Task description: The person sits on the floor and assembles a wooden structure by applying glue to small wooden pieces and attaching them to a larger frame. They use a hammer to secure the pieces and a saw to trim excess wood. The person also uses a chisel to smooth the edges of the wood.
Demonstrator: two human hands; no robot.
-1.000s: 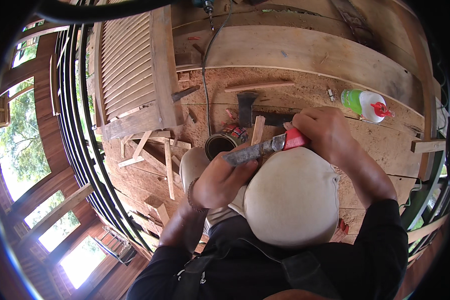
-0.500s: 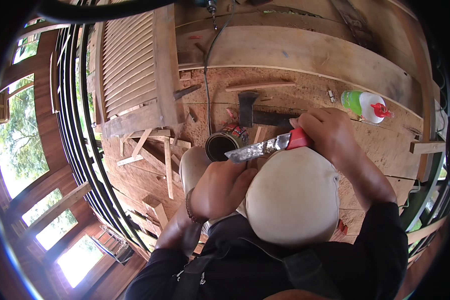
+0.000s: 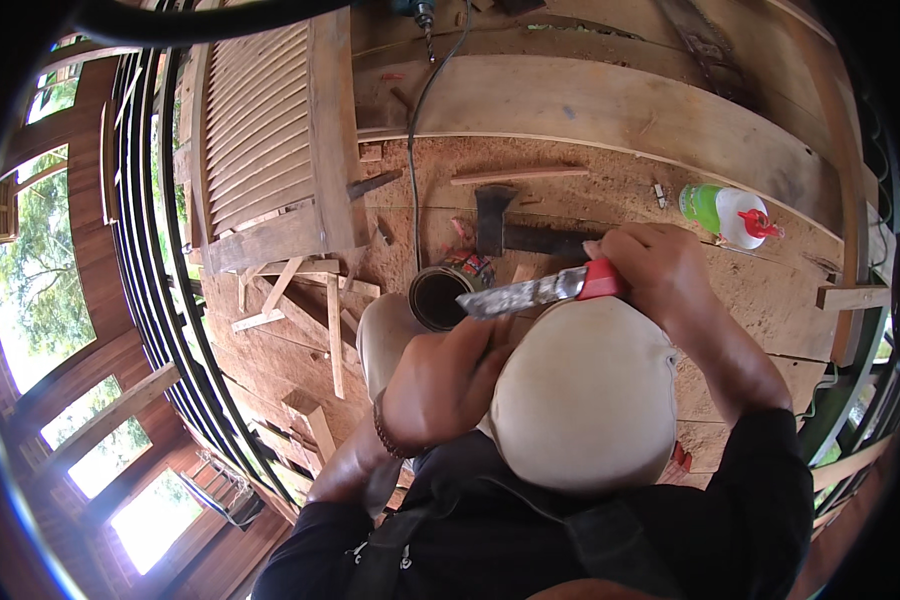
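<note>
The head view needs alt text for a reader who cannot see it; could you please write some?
Seen from above, a person's right hand grips a red-handled knife whose blade points toward the left hand, above a knee in pale trousers. On the sawdust-strewn wooden floor lie a hatchet, an open tin can, a green and white bottle, wood offcuts and a louvred shutter.

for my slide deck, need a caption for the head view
Right hand holds red-handled knife over pale knee; left hand beside blade.

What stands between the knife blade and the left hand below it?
Nothing visible does. The right hand grips the knife by its red handle, and the blade's tip lies directly over the left hand. Whether blade and fingers touch cannot be told.
</note>
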